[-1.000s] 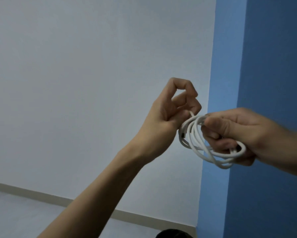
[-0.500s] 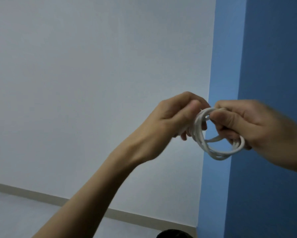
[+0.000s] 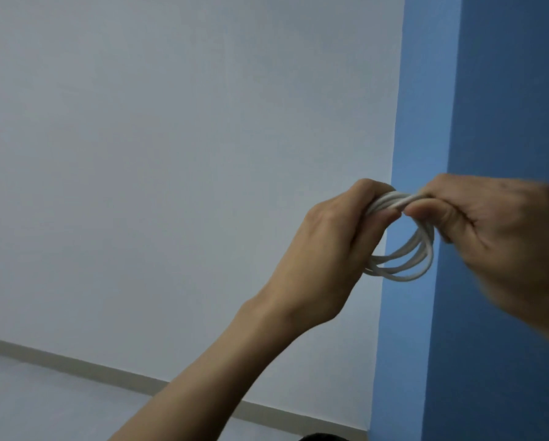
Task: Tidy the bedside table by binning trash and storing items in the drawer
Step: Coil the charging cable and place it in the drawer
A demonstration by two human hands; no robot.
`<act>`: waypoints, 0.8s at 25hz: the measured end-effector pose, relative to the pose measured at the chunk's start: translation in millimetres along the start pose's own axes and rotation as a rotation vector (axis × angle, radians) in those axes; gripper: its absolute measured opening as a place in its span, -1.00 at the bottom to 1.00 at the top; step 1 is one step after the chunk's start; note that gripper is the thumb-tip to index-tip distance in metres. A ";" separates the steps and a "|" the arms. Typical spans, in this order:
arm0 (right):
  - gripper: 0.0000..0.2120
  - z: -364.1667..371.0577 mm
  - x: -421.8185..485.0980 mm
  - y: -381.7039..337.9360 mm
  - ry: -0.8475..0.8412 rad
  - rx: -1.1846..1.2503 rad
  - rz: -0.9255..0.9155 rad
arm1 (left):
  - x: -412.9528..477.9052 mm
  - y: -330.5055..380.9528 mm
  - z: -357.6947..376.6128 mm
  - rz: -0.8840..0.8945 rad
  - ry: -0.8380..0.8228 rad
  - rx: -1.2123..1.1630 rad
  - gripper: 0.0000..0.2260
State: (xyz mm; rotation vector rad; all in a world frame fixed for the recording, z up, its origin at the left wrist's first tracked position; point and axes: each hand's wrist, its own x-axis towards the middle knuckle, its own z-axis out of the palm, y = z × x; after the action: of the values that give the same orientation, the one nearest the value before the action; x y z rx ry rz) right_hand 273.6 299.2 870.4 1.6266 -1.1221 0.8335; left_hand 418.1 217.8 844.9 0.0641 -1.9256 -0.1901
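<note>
A white cable (image 3: 406, 264) is wound into a coil of several loops and held up in the air in front of the wall. My left hand (image 3: 327, 253) grips the coil's top left, fingers closed around the strands. My right hand (image 3: 489, 224) pinches the top of the coil from the right, thumb and fingers touching the left hand's fingertips. The lower half of the coil hangs free between the two hands. The bedside table, its drawer and any bin are out of view.
A pale grey wall (image 3: 171, 154) fills the left and centre, with a skirting board (image 3: 76, 367) along the floor. A blue wall (image 3: 505, 90) stands at the right. A small dark object (image 3: 324, 437) peeks in at the bottom edge.
My left hand has closed down onto the coil beside my right hand. The coil has been pulled tighter into neat loops, and both hands have shifted slightly lower.
</note>
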 end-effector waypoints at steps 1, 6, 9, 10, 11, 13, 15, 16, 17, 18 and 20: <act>-0.47 -1.4 0.2 3.8 -0.025 -0.019 -0.017 | -0.6 -0.8 -0.6 -0.005 -0.002 -0.010 -0.86; -0.45 -4.9 -5.0 15.5 -0.049 -0.079 -0.075 | -6.0 -2.1 2.8 -0.021 -0.031 -0.053 -0.88; -0.51 -6.9 -7.1 18.1 -0.051 -0.086 -0.026 | -8.5 -6.9 1.9 -0.074 -0.026 -0.134 -0.90; -0.55 -8.2 -8.3 16.0 -0.069 -0.057 0.026 | -8.9 -8.7 1.1 -0.090 -0.025 -0.144 -0.90; -0.61 -9.2 -9.8 14.2 -0.091 -0.009 0.090 | -9.0 -10.5 0.7 -0.107 -0.023 -0.148 -0.90; -0.68 -10.2 -12.7 12.4 -0.158 0.085 0.215 | -7.9 -13.3 0.7 -0.149 -0.012 -0.158 -0.89; -0.57 -12.2 -11.4 11.0 -0.272 0.292 0.327 | -6.9 -14.1 1.8 -0.167 0.004 -0.160 -0.89; -0.48 -13.8 -9.0 7.5 -0.316 0.506 0.390 | -6.3 -13.8 2.5 -0.172 0.014 -0.157 -0.88; -0.43 -13.0 -9.3 4.9 -0.344 0.758 0.467 | -5.3 -13.2 3.4 -0.177 0.028 -0.155 -0.88; -0.43 -11.0 -10.8 2.9 -0.368 0.956 0.551 | -4.2 -12.6 4.6 -0.181 0.044 -0.156 -0.88; -0.54 -6.1 -13.9 -4.0 -0.328 1.143 0.560 | -2.3 -10.0 7.8 -0.186 0.081 -0.165 -0.87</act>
State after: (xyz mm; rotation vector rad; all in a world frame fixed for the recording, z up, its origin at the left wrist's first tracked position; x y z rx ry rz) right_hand 272.5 309.5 858.6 2.4568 -1.4757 1.8500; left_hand 411.2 209.1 838.4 0.1391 -1.8167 -0.4629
